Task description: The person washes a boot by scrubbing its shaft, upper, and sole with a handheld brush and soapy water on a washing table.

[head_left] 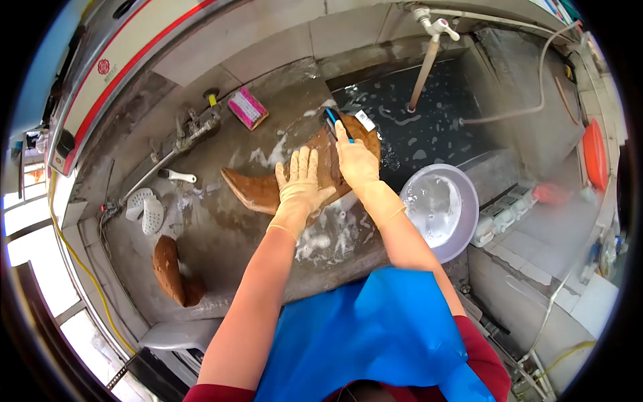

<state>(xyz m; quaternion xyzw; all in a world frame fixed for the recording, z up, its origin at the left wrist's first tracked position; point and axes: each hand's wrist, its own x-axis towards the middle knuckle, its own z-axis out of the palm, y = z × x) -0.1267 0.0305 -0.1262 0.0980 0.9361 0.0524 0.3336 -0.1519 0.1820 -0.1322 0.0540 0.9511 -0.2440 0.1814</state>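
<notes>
A wet brown boot (251, 191) lies on its side on the grey slab, its pointed toe end to the left and its wide end by the water. My left hand (299, 184), in a pale yellow rubber glove, lies flat on the boot with fingers stretched out. My right hand (358, 161), gloved alike, is closed round a blue and black brush (331, 117) over the boot's wide end. A white tag (365, 120) shows beside that end. Some of the brush and boot is hidden under my hands. White suds (321, 241) lie around the boot.
A second brown boot (169, 271) lies at the left, near white insoles (153, 214) and a white-handled brush (177, 175). A pink packet (248, 108) lies at the back. Right are a water-filled trough (442, 87), a tap (435, 25) and a grey basin (472, 224) of foamy water.
</notes>
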